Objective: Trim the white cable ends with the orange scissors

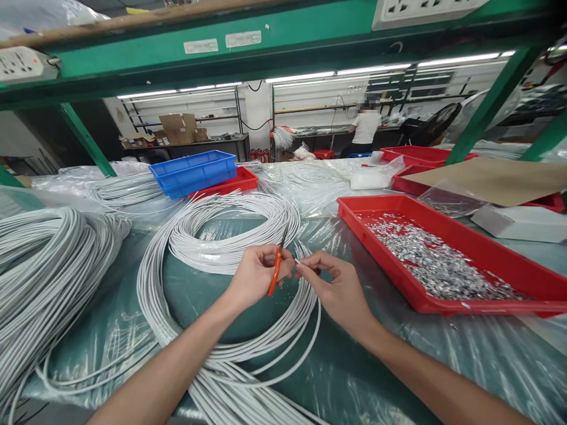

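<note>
My left hand [254, 274] grips an orange-handled cutting tool [276, 273], its dark tip pointing up and away. My right hand [334, 286] pinches the end of a thin white cable [296, 260] right beside the tool. Both hands hover over a large loose coil of white cable [230, 236] spread on the plastic-covered green bench. A red tray [447, 260] holding a heap of small silvery metal pieces [425, 260] lies just right of my right hand.
A thick bundle of grey-white cable [39, 271] fills the left side. A blue bin [195, 171] sits on a red tray at the back, more red trays and cardboard [482, 177] at the right. A green shelf frame [266, 53] spans overhead. A person in white stands far behind.
</note>
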Available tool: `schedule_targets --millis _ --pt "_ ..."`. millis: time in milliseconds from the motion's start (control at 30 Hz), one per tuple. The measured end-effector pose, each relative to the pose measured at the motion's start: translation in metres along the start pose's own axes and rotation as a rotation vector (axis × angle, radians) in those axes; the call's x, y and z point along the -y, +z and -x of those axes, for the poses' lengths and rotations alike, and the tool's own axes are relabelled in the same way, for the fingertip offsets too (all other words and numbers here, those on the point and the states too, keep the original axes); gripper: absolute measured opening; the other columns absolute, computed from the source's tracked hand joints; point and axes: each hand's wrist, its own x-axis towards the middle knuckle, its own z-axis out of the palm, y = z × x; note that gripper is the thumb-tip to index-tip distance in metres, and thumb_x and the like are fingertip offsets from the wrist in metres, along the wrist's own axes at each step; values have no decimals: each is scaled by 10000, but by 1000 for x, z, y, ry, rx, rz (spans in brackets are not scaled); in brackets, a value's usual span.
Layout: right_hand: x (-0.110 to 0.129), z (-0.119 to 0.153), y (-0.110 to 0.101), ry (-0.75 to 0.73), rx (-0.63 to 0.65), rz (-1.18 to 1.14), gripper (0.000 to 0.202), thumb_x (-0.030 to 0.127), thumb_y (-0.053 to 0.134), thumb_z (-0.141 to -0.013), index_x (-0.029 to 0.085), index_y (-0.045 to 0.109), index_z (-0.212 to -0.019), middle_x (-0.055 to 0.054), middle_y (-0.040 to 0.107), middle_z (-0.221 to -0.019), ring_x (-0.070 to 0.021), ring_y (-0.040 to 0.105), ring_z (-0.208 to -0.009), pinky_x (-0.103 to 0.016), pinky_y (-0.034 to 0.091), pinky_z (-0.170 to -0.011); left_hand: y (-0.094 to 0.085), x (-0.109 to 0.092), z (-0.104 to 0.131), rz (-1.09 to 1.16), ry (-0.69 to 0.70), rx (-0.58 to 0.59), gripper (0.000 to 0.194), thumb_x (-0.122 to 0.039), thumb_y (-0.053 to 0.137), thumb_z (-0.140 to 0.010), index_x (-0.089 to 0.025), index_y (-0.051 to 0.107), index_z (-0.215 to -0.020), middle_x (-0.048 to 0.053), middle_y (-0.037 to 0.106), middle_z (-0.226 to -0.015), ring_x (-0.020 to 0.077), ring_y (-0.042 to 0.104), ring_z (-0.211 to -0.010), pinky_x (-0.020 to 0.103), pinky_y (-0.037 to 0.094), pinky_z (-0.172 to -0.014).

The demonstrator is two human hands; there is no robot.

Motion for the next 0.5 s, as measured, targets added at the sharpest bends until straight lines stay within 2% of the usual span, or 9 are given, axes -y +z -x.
schedule_targets --millis 167,367,500 --pt "3 3 -1 -94 -56 154 151 198 612 -849 166 665 -711 8 614 -651 -123 507 -614 -261 394 -584 2 1 -1 -11 2 -2 158 -216 707 -716 -83 624 -736 -16 519 -557 57 436 -482 169 333 -451" --pt "4 3 -2 -282 -110 354 96 135 627 -835 174 697 -781 9 630 -674 -133 529 -671 -273 427 -641 3 -1 0 -24 -26 -9 115 -183 671 -716 -85 611 -726 -4 548 -582 58 447 -471 169 325 -443" --pt "4 1 -3 -408 -144 441 85 111 632 -834 153 704 -818 -14 624 -688 -137 555 -690 -286 432 -655 3 -5 2 -25 -41 -8 45 -125 609 -709 -100 573 -704 -18 515 -546 60 439 -463 169 317 -441"
